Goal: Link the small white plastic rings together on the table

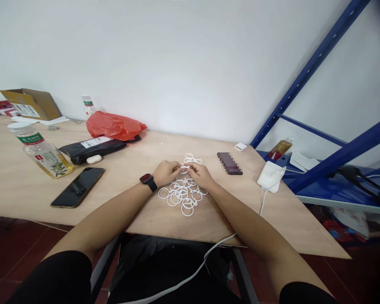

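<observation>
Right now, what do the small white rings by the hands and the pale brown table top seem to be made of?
The small white rings look like thin plastic, smooth and slightly matte: uniform white, no metallic glint. The left hand and right hand pinch one ring between them. The pale brown table top looks like unfinished plywood: faint grain, dull surface, raw edge.

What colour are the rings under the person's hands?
White; the rings show best in the head view.

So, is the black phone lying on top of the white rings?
No, the black phone lies flat on the table, left of the left hand, well apart from the white rings.
</observation>
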Demonstrator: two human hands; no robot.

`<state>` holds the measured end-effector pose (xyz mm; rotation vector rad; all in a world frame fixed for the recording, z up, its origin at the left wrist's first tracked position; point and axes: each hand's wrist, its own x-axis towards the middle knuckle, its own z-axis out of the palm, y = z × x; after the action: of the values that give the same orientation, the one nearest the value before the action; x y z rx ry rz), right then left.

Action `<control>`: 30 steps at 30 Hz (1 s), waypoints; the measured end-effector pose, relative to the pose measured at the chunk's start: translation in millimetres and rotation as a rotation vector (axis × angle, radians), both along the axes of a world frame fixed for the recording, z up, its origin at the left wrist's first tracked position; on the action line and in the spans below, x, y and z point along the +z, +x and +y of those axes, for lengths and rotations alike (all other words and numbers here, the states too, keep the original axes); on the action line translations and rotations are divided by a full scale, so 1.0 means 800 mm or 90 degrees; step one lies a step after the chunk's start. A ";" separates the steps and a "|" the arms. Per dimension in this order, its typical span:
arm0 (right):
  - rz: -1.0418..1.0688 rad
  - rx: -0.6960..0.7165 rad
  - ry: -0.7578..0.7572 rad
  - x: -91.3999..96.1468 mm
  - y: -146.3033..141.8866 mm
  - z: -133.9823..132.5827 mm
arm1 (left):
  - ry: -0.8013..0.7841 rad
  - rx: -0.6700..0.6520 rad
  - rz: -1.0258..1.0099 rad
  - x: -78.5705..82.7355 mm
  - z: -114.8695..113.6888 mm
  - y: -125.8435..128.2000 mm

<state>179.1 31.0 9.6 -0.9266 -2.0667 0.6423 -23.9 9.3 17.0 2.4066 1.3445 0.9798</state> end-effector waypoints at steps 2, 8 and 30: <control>-0.003 0.004 0.007 -0.002 0.001 0.002 | -0.004 -0.012 -0.005 0.000 0.000 0.000; -0.024 0.011 0.027 -0.003 0.003 0.004 | -0.023 -0.016 -0.013 -0.001 -0.001 0.000; 0.061 -0.089 0.026 -0.011 0.008 0.017 | -0.002 -0.084 0.062 0.004 0.004 -0.002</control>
<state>185.6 45.0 0.7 -0.9876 -1.9049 0.5581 -25.3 12.2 20.3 2.5341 1.1972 0.8362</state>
